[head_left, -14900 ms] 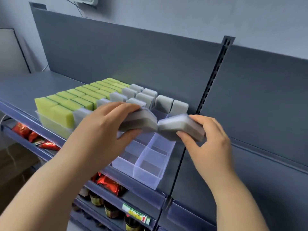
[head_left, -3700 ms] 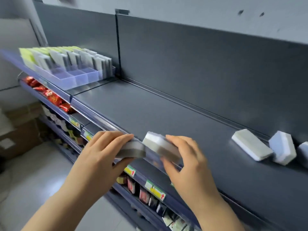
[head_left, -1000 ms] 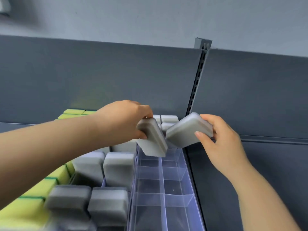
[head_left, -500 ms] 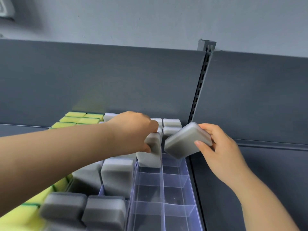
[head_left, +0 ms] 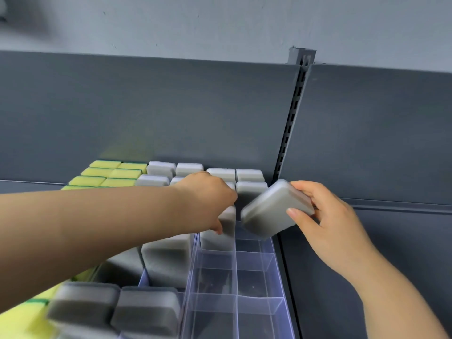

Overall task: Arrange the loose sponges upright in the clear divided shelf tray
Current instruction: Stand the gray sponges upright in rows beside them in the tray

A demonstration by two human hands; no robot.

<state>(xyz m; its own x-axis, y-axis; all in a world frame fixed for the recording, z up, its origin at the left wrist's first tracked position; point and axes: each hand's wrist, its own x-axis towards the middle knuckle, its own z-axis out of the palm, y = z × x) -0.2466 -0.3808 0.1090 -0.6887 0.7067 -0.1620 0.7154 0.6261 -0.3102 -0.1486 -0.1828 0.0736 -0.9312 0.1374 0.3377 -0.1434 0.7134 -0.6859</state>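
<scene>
Here yellow sponges (head_left: 115, 173) and grey sponges (head_left: 166, 260) flank the tray (head_left: 274, 267).

Grey sponges going upright into the clear tray at frame centre

The clear plastic divided shelf tray (head_left: 264, 260) runs from lower centre up toward the dark back panel, its near compartments in the two right-hand columns bare. One grey rectangular sponge with rounded corners (head_left: 221, 231) stands upright in a compartment of the left of those two columns, just in front of the filled back rows, gripped from above. A second grey rounded sponge (head_left: 274, 209) hangs tilted right of centre, its low corner over the right column, pinched at its right end. Upright grey sponges (head_left: 168, 260) fill the left columns; yellow-green sponges (head_left: 115, 173) stand upright at mid-left.
</scene>
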